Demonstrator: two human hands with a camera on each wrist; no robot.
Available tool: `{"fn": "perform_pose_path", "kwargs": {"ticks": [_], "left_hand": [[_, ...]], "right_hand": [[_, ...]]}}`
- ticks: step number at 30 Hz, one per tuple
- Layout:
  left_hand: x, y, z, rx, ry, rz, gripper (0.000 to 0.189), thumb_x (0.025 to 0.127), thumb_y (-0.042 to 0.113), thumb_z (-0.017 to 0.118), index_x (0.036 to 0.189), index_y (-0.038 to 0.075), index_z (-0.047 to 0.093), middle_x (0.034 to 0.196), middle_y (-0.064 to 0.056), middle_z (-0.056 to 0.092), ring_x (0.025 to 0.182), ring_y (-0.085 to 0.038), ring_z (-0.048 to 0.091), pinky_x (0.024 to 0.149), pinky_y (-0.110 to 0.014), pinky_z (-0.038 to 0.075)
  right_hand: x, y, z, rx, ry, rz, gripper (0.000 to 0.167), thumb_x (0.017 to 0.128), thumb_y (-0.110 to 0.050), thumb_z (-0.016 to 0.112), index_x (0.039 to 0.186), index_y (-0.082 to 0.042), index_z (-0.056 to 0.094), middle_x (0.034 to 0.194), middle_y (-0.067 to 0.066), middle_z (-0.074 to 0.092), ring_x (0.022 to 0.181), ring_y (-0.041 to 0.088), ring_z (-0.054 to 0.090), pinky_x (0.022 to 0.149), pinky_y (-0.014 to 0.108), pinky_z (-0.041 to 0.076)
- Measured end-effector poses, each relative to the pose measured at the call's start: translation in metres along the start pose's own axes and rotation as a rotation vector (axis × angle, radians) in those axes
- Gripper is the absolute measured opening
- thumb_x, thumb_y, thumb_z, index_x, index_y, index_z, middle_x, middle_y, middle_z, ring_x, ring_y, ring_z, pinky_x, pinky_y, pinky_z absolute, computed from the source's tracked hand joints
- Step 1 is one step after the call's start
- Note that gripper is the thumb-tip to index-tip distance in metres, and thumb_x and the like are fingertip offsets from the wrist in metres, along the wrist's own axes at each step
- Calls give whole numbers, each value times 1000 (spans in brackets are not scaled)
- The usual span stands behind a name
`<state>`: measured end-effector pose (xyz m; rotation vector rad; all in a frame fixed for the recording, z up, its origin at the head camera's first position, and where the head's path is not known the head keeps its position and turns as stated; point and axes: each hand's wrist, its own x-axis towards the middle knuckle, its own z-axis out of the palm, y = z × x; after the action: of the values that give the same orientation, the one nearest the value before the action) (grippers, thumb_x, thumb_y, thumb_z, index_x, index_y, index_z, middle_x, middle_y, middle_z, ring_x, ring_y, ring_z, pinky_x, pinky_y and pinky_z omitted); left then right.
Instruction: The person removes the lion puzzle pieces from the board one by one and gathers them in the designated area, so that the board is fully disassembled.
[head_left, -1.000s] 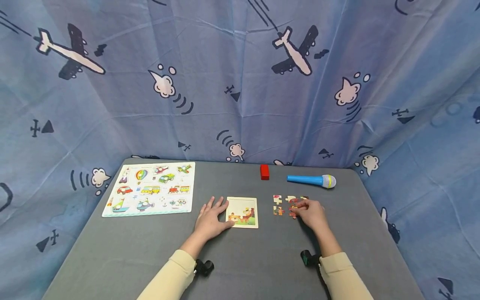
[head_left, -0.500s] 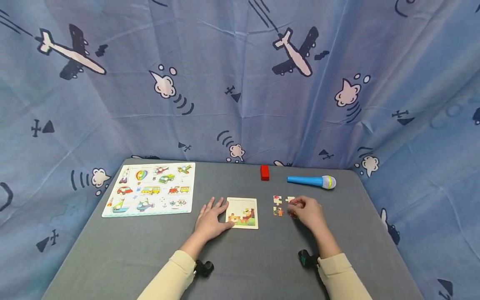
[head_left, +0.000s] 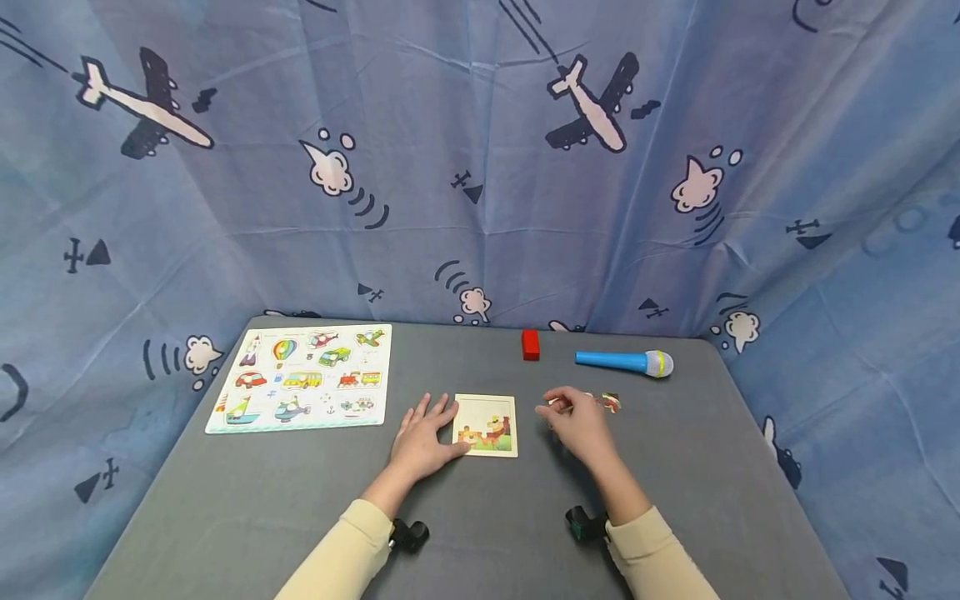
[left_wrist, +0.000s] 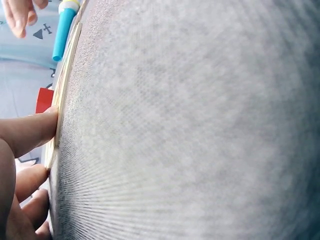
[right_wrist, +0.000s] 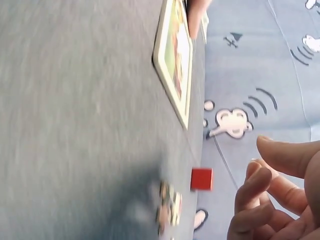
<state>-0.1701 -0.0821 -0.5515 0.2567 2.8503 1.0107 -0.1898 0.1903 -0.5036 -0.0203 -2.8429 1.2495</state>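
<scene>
In the head view my left hand point(head_left: 424, 442) lies with spread fingers at the left side of a small wooden puzzle tray point(head_left: 461, 408), its thumb over the near left corner. Puzzle pieces point(head_left: 491, 433) with an animal picture fill the tray's lower part. My right hand point(head_left: 585, 425) is just right of the tray, over the loose puzzle pieces point(head_left: 611, 402), hiding most of them. In the right wrist view its fingers point(right_wrist: 254, 192) are curled, with the thumb close to the index finger. I cannot tell whether a piece is between them.
A red block point(head_left: 531, 345) and a blue toy microphone point(head_left: 624, 362) lie at the back of the grey table point(head_left: 480, 533). A large picture board of vehicles point(head_left: 300, 380) lies at the left. A blue printed curtain point(head_left: 420, 275) hangs behind.
My right hand has moved left from the right-hand loose pieces towards the tray, uncovering a piece at the far right. My left hand has stayed on the tray.
</scene>
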Motion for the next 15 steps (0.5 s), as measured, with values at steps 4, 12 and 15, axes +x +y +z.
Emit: {"fn": "perform_pose_path", "kwargs": {"ticks": [4,12,15], "left_hand": [[0,0,0,0,-1,3,78,83,45,79,150,16,52,161,-6,39,155,-34,19,126,-55,15],[1,-3,1,23,1,-9,78,83,47,78,150,17,52,161,-5,39,156,-33,19,126,-54,16],[1,-2,1,21,-4,-5,78,83,47,78,149,17,52,161,-5,39,155,-33,20,125,-54,16]], "right_hand": [[0,-9,14,29,-11,3,26,90,-22,78,109,-5,73,87,6,67,61,15,52,54,27,45],[-1,-16,43,40,-81,-30,27,89,-28,79,107,-9,73,89,2,69,62,13,55,55,27,46],[-2,-17,50,36,-99,-27,24,88,-26,79,105,-9,74,88,1,70,67,12,57,60,27,48]]}}
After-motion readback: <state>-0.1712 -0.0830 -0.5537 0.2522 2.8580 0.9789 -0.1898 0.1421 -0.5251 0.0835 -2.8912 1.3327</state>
